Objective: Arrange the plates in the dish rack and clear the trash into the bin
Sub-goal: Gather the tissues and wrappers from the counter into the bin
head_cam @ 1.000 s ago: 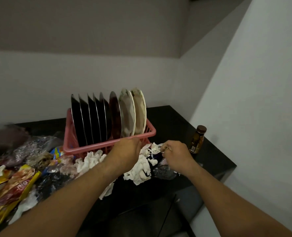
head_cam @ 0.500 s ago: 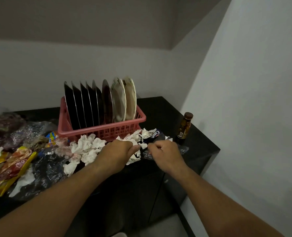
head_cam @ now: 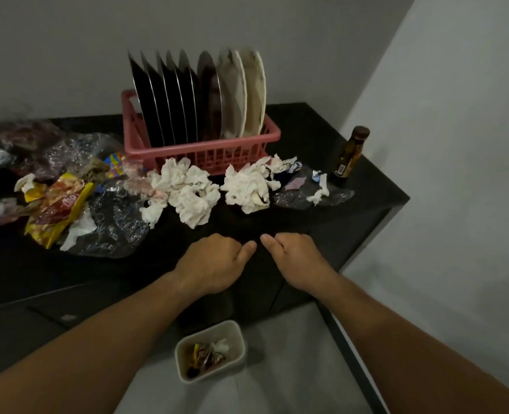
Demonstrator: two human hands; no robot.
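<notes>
A pink dish rack (head_cam: 205, 149) stands at the back of the black counter (head_cam: 360, 222). It holds several dark plates (head_cam: 163, 94) and two white plates (head_cam: 247, 91), all on edge. Crumpled white tissues (head_cam: 187, 189) lie in front of the rack, and a second clump of tissues (head_cam: 247, 186) lies just to the right. A small white bin (head_cam: 238, 333) with some trash in it sits on the floor below the counter edge. My left hand (head_cam: 214, 264) and right hand (head_cam: 298, 261) hover side by side near the counter's front edge. Their fingers are curled under, the thumbs almost touch, and nothing shows in either hand.
Yellow-red snack wrappers (head_cam: 59, 210) and clear plastic bags (head_cam: 113, 228) crowd the left of the counter. A brown glass bottle (head_cam: 348, 152) stands at the right, beside a white wall. More clear plastic and a tissue scrap (head_cam: 319, 192) lie next to it.
Both hands have drawn back from the tissues by the rack to the counter's front edge. My view has tipped down and back, and the floor bin now shows.
</notes>
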